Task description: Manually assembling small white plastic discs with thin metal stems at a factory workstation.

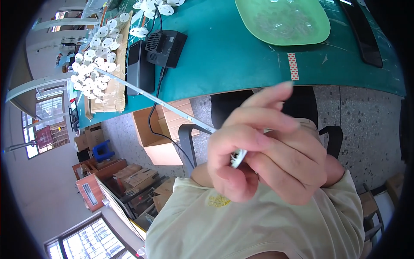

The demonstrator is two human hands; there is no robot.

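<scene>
Both my hands meet in front of my chest, fingers overlapping. My left hand (230,166) is closed, its fingers curled around a small white part (238,158) with a dark, detailed side; only a bit of it shows between the fingers. My right hand (289,162) presses in from the other side with bent fingers at the same part, one finger pointing up and away. A long, thin, flat white strip (161,102) runs from my left hand up to the far left, over the table edge. Whether it joins the small part is hidden by my fingers.
On the green table (211,56), many round white parts (97,56) lie on cardboard (116,93). Beside them are a black vented device (166,48) with a cable and a dark box (140,71). A green tray (284,39) holds clear pieces; a black slab (364,36) lies right.
</scene>
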